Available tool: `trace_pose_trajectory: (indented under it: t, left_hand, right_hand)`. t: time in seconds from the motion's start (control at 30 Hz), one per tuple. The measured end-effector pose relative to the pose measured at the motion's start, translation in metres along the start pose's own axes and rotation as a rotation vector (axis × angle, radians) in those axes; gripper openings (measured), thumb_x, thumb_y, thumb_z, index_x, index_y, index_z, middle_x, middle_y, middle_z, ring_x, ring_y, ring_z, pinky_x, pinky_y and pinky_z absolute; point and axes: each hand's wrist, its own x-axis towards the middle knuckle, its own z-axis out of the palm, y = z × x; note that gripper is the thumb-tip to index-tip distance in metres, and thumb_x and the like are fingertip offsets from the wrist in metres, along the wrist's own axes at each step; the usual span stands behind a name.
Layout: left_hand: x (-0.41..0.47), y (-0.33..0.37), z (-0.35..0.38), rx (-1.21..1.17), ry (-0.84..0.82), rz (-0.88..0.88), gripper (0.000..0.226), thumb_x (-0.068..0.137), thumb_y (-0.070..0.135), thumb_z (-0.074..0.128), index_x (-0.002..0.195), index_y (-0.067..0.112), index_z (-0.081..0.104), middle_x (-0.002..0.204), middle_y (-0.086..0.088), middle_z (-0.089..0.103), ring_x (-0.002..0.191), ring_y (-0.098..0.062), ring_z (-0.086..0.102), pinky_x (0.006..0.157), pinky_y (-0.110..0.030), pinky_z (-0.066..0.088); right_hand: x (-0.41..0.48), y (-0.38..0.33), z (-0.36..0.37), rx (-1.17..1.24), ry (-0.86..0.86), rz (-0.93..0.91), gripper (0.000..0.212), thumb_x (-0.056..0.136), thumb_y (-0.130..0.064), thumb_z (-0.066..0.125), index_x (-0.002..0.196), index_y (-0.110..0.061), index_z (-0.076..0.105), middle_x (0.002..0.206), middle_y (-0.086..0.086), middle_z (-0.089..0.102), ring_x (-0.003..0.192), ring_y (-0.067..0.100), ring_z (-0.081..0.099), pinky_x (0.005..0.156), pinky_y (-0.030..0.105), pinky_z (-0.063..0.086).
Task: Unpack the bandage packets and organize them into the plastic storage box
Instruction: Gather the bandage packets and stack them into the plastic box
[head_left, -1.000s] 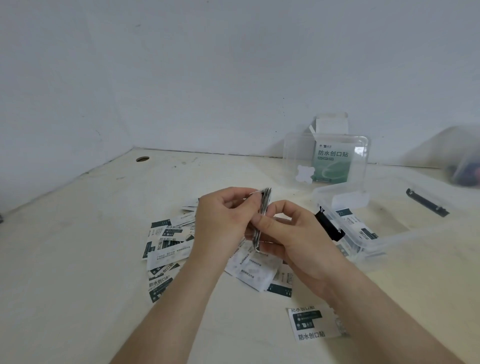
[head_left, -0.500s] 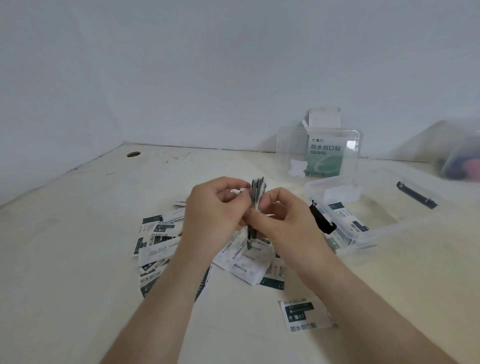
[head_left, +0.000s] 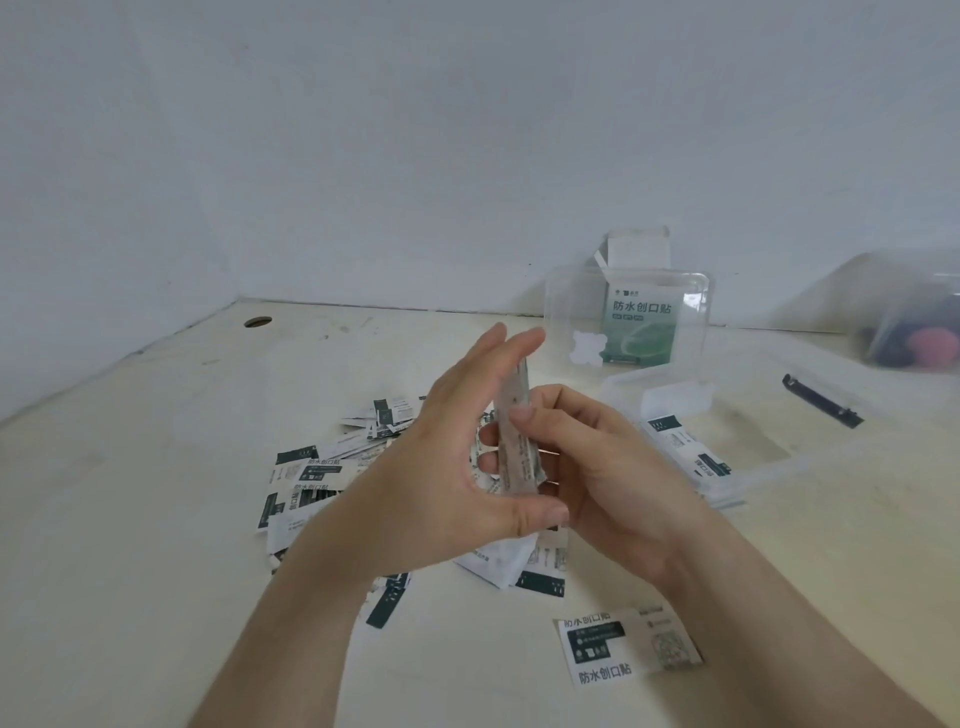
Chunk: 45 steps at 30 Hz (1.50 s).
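Right hand: fingers curling round stack, thumb pressing its near edge, gripping it. Left hand: fingers lying straight and flat against the stack's left face, thumb propping the bottom. Stack standing upright above table, over loose packets. Box sitting just right, holding several packets.
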Motion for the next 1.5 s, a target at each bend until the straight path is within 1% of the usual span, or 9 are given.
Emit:
trace_pose_trajectory:
  t: [0.17,0.3,0.57,0.7,0.87,1.07,1.2,1.33,1.5]
  left_hand:
    - [0.002,-0.006,-0.002,-0.058,0.013,0.004,0.088,0.077,0.020,0.081,0.140,0.054,0.031,0.149,0.021,0.036,0.134,0.012,0.033,0.094,-0.002,0.036]
    - [0.007,-0.012,-0.006,-0.078,0.218,-0.077,0.055,0.085,0.009,0.072,0.127,0.040,0.056,0.106,0.008,0.061,0.089,-0.008,0.068,0.079,-0.025,0.058]
    - [0.009,-0.019,-0.010,-0.074,0.306,-0.195,0.038,0.094,0.005,0.057,0.114,0.037,0.066,0.075,0.005,0.061,0.054,-0.006,0.050,0.059,-0.026,0.048]
    - [0.011,-0.012,-0.001,-0.271,0.184,-0.302,0.035,0.097,0.004,0.046,0.108,0.031,0.065,0.086,-0.003,0.056,0.055,-0.012,0.049,0.051,-0.027,0.043]
    - [0.017,-0.009,0.016,-0.265,0.323,-0.308,0.019,0.096,0.014,0.054,0.086,0.023,0.068,0.065,0.012,0.060,0.052,-0.018,0.046,0.045,-0.025,0.039]
    - [0.017,-0.003,0.009,-0.374,0.393,-0.359,0.030,0.092,-0.003,0.046,0.079,0.007,0.071,0.048,0.004,0.051,0.039,-0.010,0.038,0.037,-0.015,0.031]
    - [0.018,-0.007,0.011,-0.311,0.546,-0.342,0.031,0.083,0.003,0.053,0.065,0.016,0.074,0.063,-0.013,0.066,0.059,-0.042,0.055,0.046,-0.041,0.050]
    - [0.016,-0.007,0.011,-0.069,0.536,-0.304,0.024,0.079,0.005,0.060,0.065,0.018,0.074,0.052,0.012,0.064,0.047,-0.003,0.055,0.047,-0.015,0.043]
    - [0.015,-0.008,0.011,-0.020,0.501,-0.303,0.025,0.079,0.008,0.061,0.062,0.020,0.074,0.062,0.008,0.069,0.057,-0.007,0.059,0.053,-0.019,0.045]
  right_hand:
    - [-0.003,-0.002,0.004,0.034,-0.043,0.089,0.016,0.085,-0.016,0.065,0.097,-0.014,0.055,0.088,0.016,0.064,0.072,0.026,0.065,0.061,0.031,0.053]
    - [-0.003,-0.003,0.003,0.050,-0.005,0.155,0.003,0.091,-0.010,0.057,0.094,-0.009,0.058,0.079,0.014,0.064,0.059,0.023,0.058,0.059,0.031,0.044]
    - [0.000,-0.004,-0.001,-0.043,0.036,0.029,0.019,0.092,-0.002,0.060,0.111,-0.002,0.061,0.093,0.021,0.073,0.083,0.031,0.070,0.074,0.031,0.059]
    - [0.001,0.000,0.002,-0.401,0.167,-0.113,0.018,0.097,-0.002,0.051,0.107,-0.011,0.063,0.064,0.005,0.061,0.055,0.012,0.056,0.057,0.025,0.051]
    - [0.005,0.009,0.005,-0.289,0.224,-0.076,0.023,0.097,-0.001,0.045,0.106,-0.009,0.065,0.054,-0.008,0.050,0.049,0.008,0.042,0.051,0.020,0.038]
    - [0.002,0.008,0.002,-0.333,0.138,-0.071,0.034,0.091,-0.011,0.065,0.122,-0.022,0.058,0.087,0.002,0.062,0.068,0.013,0.060,0.077,0.032,0.053]
    - [0.002,0.007,0.004,-0.804,0.139,-0.157,0.049,0.077,-0.030,0.080,0.122,-0.031,0.059,0.107,-0.008,0.066,0.094,0.013,0.066,0.086,0.036,0.055]
    - [0.001,0.003,0.004,-1.011,0.129,-0.211,0.043,0.071,-0.038,0.083,0.112,-0.033,0.069,0.095,-0.011,0.071,0.081,0.002,0.064,0.078,0.026,0.053]
    - [0.001,0.007,0.005,-1.352,0.059,-0.309,0.015,0.085,-0.048,0.065,0.088,-0.035,0.058,0.079,-0.008,0.053,0.069,0.007,0.049,0.066,0.021,0.039]
